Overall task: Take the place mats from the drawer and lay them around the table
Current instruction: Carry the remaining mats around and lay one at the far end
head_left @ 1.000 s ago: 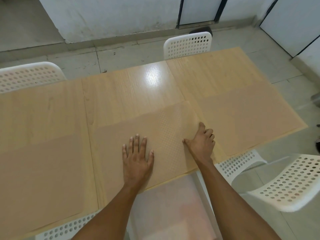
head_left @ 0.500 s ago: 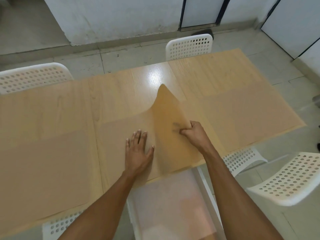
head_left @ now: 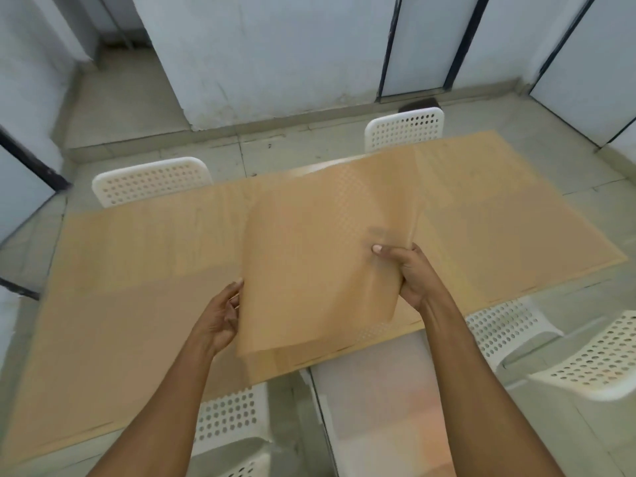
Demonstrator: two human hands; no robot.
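Mid-lay step: right hand (head_left: 411,275) fingers pinch place mat (head_left: 320,256) lifted at frame center, left hand (head_left: 220,316) steadies its edge w/ fingers loosely curled; next needs a bare bench (head_left: 137,242) spot.

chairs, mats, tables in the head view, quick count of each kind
white chairs: 5 (far left, far right, near left, near right, far right edge)
place mats clearly seen: 1, lifted in both hands
table: 1
total: 7
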